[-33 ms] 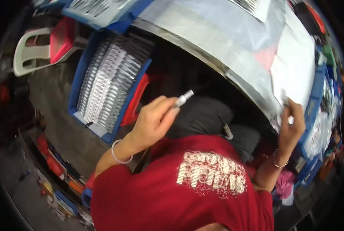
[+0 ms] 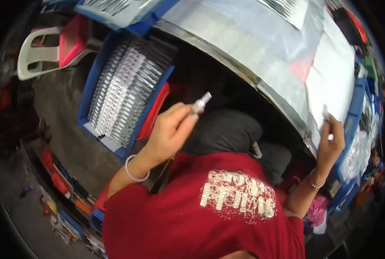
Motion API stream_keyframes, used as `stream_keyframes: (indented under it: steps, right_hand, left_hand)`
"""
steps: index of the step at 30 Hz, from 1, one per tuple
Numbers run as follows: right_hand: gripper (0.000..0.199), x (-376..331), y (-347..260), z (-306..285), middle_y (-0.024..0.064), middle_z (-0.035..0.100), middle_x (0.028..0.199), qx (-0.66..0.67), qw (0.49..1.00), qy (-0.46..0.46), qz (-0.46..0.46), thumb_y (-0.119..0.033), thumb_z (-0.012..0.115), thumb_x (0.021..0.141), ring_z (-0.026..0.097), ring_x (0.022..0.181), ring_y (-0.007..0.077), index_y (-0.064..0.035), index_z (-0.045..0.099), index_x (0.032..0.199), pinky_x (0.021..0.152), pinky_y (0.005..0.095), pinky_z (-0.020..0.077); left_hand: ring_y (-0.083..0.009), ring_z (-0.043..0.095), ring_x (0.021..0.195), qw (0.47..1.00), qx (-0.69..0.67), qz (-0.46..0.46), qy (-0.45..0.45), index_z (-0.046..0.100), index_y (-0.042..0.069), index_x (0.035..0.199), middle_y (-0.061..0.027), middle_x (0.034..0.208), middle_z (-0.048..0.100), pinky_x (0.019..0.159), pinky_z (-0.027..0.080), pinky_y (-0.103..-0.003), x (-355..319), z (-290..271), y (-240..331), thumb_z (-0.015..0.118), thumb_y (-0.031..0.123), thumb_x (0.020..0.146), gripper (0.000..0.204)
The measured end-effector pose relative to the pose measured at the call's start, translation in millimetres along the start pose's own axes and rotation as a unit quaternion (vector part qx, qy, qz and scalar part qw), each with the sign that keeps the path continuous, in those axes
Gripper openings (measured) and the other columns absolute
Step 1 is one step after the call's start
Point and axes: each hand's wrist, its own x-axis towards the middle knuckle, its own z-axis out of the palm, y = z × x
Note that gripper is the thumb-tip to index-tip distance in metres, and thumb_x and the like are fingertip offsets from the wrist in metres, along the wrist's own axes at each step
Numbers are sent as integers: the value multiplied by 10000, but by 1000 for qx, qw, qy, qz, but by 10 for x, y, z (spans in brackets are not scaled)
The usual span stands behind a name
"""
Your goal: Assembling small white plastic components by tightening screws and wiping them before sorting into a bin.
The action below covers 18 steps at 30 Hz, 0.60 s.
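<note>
In front of my lap, my left hand (image 2: 171,131) pinches a small silvery cylindrical metal part (image 2: 202,102) between thumb and fingers, its narrow end pointing up and to the right. At the right, my right hand (image 2: 332,140) is closed on a small, shiny grey piece (image 2: 326,113), blurred and mostly hidden by the fingers. That hand is by the table's near edge, in front of a white sheet (image 2: 332,73). Left of my left hand stands a blue crate (image 2: 85,95) holding stacked rows of silvery metal parts (image 2: 123,90).
The grey-topped table (image 2: 244,39) crosses the upper right, with several slim metal pieces (image 2: 287,9) at its far side. Blue bins (image 2: 352,116) with clear plastic bags line the right. A red stool (image 2: 151,114) and a white chair (image 2: 26,58) stand at left.
My left hand has risen slightly and moved a little left with the metal part. My right hand has shifted slightly right, and the whole view has tilted a little.
</note>
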Motion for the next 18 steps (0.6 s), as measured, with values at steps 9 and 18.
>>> stream_keyframes:
  steps: [9,18]
  right_hand:
    - [410,-17,675,-72,170,558,1228,-200,971,-26,126,-85,580,887,588,813,274,-33,538,1292,771,365,480]
    - [353,-53,-386,-32,142,606,1154,4,1000,5,-2,77,584,855,576,842,193,3,602,1200,754,304,477]
  left_hand:
    - [-41,485,636,916,-348,-192,52,614,38,1212,31,700,539,589,376,-181,-46,-178,-456,502,248,1015,309]
    - [-103,603,756,899,-279,-231,247,653,-22,1100,-48,866,661,678,488,-222,290,-510,-722,620,155,937,243]
